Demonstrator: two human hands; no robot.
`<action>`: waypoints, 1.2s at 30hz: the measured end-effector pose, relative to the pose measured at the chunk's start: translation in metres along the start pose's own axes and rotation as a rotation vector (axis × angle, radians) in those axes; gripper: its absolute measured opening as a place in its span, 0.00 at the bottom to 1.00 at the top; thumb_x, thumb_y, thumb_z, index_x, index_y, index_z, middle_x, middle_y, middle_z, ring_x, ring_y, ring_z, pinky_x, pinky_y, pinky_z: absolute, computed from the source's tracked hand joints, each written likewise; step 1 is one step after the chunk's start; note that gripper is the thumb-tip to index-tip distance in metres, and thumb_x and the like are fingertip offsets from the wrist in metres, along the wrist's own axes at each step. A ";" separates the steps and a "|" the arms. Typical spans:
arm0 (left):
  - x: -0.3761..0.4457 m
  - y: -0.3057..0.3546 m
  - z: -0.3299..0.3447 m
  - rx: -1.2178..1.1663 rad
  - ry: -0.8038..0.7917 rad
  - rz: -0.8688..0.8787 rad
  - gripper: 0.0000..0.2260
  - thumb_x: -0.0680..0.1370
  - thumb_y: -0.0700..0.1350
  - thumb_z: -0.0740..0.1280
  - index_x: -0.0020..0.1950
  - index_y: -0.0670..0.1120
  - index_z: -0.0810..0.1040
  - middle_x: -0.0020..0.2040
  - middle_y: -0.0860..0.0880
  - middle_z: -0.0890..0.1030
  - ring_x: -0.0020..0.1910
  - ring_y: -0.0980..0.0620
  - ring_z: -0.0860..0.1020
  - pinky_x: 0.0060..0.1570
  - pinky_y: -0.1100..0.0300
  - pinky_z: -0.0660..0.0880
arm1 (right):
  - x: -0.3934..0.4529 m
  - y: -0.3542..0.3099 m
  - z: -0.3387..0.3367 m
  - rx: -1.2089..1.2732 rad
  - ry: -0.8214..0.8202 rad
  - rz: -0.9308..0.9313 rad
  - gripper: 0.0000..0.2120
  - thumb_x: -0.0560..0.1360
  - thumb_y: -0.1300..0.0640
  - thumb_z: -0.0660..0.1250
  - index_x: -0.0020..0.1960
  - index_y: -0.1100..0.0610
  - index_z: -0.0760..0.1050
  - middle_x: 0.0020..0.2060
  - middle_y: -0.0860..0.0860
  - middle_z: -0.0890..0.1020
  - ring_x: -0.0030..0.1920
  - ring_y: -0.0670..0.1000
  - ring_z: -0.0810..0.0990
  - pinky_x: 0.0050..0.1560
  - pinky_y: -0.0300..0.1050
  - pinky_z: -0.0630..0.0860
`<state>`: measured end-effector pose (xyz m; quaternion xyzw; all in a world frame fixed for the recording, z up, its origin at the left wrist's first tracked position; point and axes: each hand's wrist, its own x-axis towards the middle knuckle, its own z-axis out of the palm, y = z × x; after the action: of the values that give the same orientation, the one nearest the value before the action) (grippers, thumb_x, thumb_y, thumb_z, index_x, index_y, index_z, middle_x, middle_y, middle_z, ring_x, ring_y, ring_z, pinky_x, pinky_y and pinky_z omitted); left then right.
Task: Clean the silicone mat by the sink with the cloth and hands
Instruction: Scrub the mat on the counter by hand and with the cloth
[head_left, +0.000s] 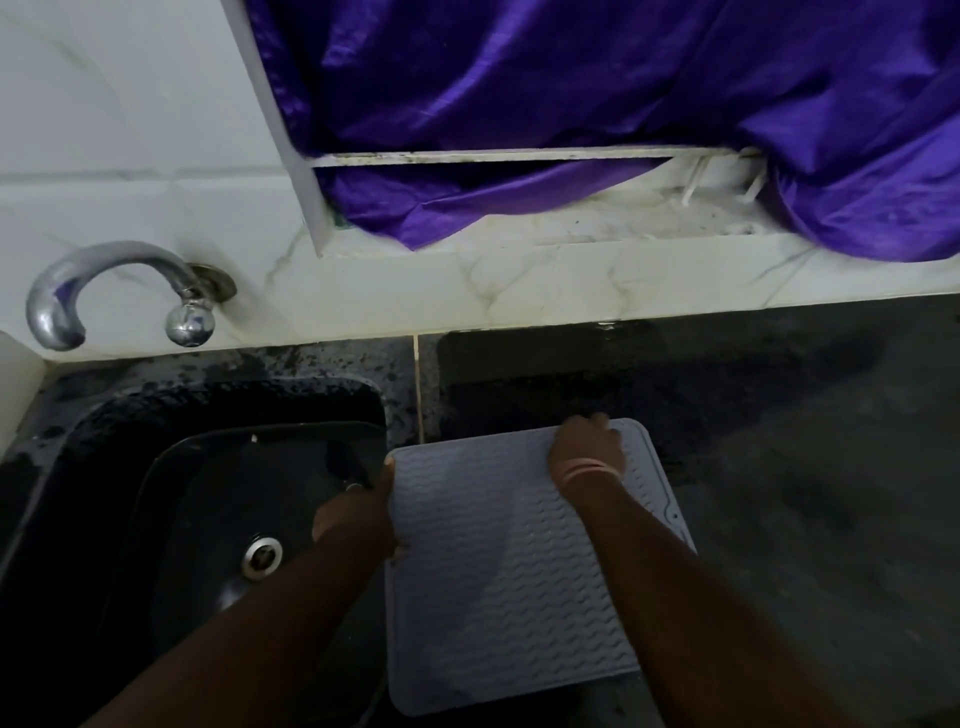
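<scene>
A pale grey silicone mat (498, 566) with a wavy ribbed surface lies on the dark counter just right of the black sink (171, 509). My left hand (363, 514) holds the mat's left edge, thumb on top near its far left corner. My right hand (587, 447) grips the mat's far edge near the right corner, fingers curled over the rim. A band sits on that wrist. No cloth is visible.
A chrome tap (104, 291) curves over the sink's far left. The sink drain (262, 556) shows at its bottom. The dark counter (779, 441) is wet behind the mat. A purple curtain (571, 104) hangs over the white tiled ledge.
</scene>
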<state>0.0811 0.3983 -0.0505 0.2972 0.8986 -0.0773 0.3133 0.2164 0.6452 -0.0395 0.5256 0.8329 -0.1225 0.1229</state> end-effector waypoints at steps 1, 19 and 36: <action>0.001 0.001 0.002 0.004 0.008 -0.009 0.55 0.71 0.55 0.75 0.79 0.61 0.33 0.70 0.42 0.72 0.65 0.42 0.75 0.58 0.46 0.77 | -0.008 -0.022 0.003 0.009 0.008 -0.072 0.15 0.81 0.56 0.58 0.65 0.58 0.74 0.66 0.59 0.69 0.60 0.61 0.74 0.57 0.56 0.76; 0.003 0.003 0.001 0.007 -0.030 -0.021 0.55 0.72 0.55 0.74 0.77 0.60 0.28 0.74 0.38 0.67 0.67 0.38 0.74 0.59 0.43 0.76 | 0.020 0.081 0.007 0.104 0.166 0.113 0.18 0.81 0.58 0.52 0.67 0.51 0.72 0.65 0.58 0.69 0.62 0.65 0.69 0.58 0.59 0.72; 0.005 -0.016 0.015 -0.026 -0.025 0.110 0.48 0.78 0.59 0.65 0.76 0.58 0.25 0.74 0.34 0.66 0.65 0.37 0.75 0.59 0.45 0.74 | -0.060 0.023 0.049 0.040 0.195 -0.295 0.14 0.82 0.51 0.55 0.65 0.47 0.73 0.56 0.55 0.76 0.54 0.57 0.77 0.53 0.53 0.78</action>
<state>0.0766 0.3827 -0.0658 0.3409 0.8779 -0.0522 0.3323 0.2655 0.5878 -0.0671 0.4093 0.9063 -0.1043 0.0118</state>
